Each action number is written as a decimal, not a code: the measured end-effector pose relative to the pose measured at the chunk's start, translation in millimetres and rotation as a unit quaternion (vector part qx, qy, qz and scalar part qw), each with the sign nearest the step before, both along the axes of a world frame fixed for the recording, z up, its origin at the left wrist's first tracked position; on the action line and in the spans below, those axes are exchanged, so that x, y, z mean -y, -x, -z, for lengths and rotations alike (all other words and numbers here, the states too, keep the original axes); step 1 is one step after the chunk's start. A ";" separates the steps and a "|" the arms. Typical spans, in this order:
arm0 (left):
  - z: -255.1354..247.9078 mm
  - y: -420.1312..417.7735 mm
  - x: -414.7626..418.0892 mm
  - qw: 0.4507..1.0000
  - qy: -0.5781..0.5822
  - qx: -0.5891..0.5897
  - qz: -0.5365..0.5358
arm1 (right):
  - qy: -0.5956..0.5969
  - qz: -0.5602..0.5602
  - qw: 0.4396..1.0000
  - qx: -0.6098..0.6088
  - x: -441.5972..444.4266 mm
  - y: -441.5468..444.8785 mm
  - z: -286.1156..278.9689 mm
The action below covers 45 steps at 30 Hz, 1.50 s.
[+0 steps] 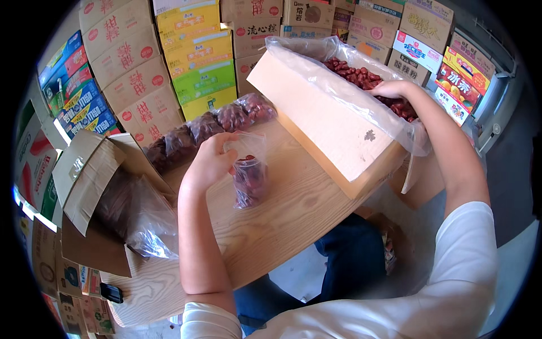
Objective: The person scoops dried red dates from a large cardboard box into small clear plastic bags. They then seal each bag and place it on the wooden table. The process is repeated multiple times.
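Pinched in my left hand is the upper edge of a clear plastic bag, which stands on the wooden table and is partly filled with dark red dried jujubes. My right hand reaches into a large cardboard box lined with clear plastic film. Loose jujubes lie inside it around my fingers. Those fingertips are down among the fruit, so whether they grip any is hidden. Behind my left hand runs a row of filled jujube bags.
At the left, an opened cardboard carton holds clear plastic bags. A small black object sits at the left edge of the wooden table. Stacked cartons line the back. My legs are below the table's front edge.
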<state>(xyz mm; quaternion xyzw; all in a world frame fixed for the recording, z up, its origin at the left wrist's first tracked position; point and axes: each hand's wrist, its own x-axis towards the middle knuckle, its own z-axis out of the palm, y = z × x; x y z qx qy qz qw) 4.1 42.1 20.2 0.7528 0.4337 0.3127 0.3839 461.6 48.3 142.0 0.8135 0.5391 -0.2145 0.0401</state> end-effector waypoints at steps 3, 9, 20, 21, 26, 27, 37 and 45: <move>-0.5 0.4 2.4 1.000 -0.010 -0.010 -0.002 | 0.000 0.068 0.998 -0.012 22.4 20.2 -9.1; -1.6 -0.7 2.0 1.000 -0.021 -0.006 0.001 | 0.106 -0.017 0.983 -0.147 40.0 22.8 -29.9; 1.9 -2.1 -0.2 0.999 -0.037 0.012 0.009 | 0.010 -0.179 0.957 -0.227 61.5 16.6 -18.2; 2.7 -2.2 0.1 0.999 -0.036 0.005 0.009 | 0.012 -0.165 0.964 -0.210 59.8 20.5 -16.4; 2.8 -2.9 -1.1 0.999 -0.030 -0.010 0.010 | -0.031 -0.183 0.978 -0.091 51.2 22.2 -3.8; 3.6 -2.3 -1.0 0.999 -0.032 -0.005 0.008 | -0.037 -0.173 0.981 -0.080 52.3 25.8 -3.4; 0.6 -3.5 0.9 0.999 -0.033 -0.018 0.005 | -0.143 -0.201 0.964 -0.096 61.4 12.9 10.7; 0.8 -3.8 1.2 0.999 -0.034 -0.018 0.008 | -0.112 -0.219 0.953 -0.175 57.1 17.2 9.9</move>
